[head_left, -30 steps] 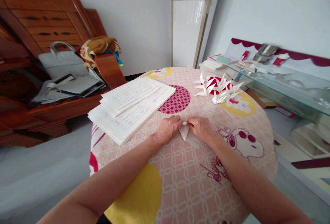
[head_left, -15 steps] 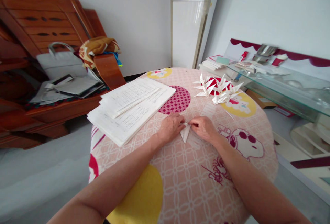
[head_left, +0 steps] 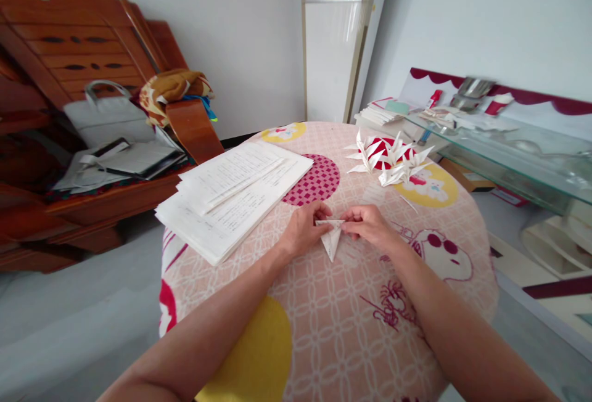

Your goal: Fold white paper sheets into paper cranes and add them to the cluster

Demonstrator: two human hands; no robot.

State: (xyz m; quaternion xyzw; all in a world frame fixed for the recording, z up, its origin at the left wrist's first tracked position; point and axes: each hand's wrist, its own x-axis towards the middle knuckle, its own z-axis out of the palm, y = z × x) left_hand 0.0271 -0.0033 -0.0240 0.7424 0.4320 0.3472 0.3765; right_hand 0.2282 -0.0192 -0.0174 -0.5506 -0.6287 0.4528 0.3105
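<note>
Item: a round tabletop [head_left: 324,334], draped in a pink patterned cloth; a large yellow disc printed at the near left, a cartoon dog's head in sunglasses at the right.

Item: one small folded paper [head_left: 331,245], white, triangular, its point toward the near side, midway across the tabletop between the two hands. Whether it touches the cloth I cannot tell from here.

Item: left hand [head_left: 304,227], bare; grip closed on the left corner of the folded paper, thumb across its face.

Item: right hand [head_left: 369,224], bare; grip closed on the right corner of the same piece, in a fingertip pinch.

Item: a stack of written sheets [head_left: 252,208], slightly fanned, at the left, beyond the left forearm.

Item: a cluster of folded paper cranes [head_left: 392,174], white, wings pointed, at the far right of the tabletop, near its edge.

Item: a glass shelf unit [head_left: 522,152], right, with a metal pot [head_left: 476,87] and a red bottle [head_left: 433,99].

Item: a carved wooden bench [head_left: 87,47], left, carrying a pale grey handbag [head_left: 99,115] and a brown patterned cloth [head_left: 174,89].

Item: a tall white appliance [head_left: 330,57] with a small display, far side, against the wall.
</note>
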